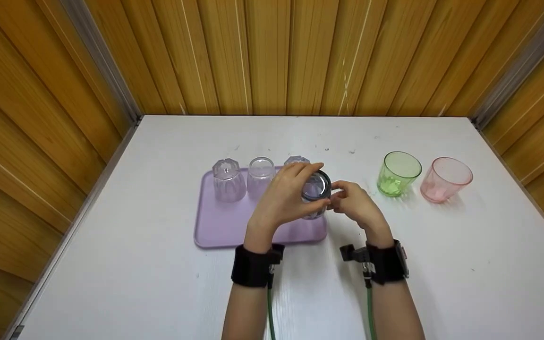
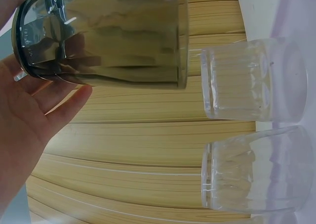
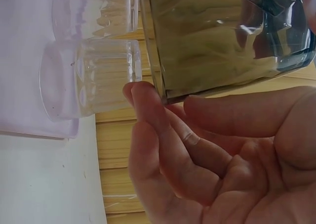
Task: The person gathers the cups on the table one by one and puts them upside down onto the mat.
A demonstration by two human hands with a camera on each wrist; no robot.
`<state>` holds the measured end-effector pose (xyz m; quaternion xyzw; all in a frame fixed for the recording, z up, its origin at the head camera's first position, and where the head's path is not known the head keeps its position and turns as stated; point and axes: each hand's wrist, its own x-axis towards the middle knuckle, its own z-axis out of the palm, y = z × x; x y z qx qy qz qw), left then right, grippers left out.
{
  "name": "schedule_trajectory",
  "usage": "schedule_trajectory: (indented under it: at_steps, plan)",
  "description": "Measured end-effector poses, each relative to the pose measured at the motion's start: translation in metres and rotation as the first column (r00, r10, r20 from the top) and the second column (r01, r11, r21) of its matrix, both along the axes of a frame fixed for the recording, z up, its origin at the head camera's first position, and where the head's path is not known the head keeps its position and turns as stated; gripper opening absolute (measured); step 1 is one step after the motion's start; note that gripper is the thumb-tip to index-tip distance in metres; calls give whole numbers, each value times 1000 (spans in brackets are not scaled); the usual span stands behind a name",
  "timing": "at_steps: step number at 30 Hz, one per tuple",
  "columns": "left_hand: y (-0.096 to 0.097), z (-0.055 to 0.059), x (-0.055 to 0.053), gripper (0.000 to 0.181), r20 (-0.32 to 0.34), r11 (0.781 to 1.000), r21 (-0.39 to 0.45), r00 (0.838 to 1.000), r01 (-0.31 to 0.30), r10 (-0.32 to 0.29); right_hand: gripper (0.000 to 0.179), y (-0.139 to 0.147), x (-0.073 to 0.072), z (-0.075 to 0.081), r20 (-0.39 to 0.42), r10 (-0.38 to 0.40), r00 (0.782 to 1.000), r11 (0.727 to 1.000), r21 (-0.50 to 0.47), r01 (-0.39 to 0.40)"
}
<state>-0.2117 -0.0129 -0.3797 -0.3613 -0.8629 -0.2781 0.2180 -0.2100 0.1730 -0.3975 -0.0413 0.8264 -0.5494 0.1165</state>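
My left hand (image 1: pixel 287 192) grips a dark grey-blue glass tumbler (image 1: pixel 317 186) around its thick base, thumb on the near side. The tumbler is upside down, its base up and its rim toward the purple tray (image 1: pixel 234 226). In the left wrist view the tinted tumbler (image 2: pixel 123 36) stands out beside clear glasses. My right hand (image 1: pixel 357 204) is at the tumbler's right side with loosely bent fingers. Fingertips (image 3: pixel 143 93) of that hand are right at the rim in the right wrist view, and its thumb lies along the tumbler's edge.
On the tray's far part stand upside-down clear glasses: a left one (image 1: pixel 229 186), a middle one (image 1: pixel 260 177) and one (image 1: pixel 296 160) partly behind my left hand. To the right, a green glass (image 1: pixel 398 174) and a pink glass (image 1: pixel 444 180) stand upright on the white table (image 1: pixel 442 264).
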Motion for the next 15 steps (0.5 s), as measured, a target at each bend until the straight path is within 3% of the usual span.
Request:
schedule_trajectory:
  at_steps: [15]
  plan:
    - [-1,1,0,60,1,1000,-11,1000,-1,1,28,-2,-1,-2,-2,15,1000,1000,23,-15]
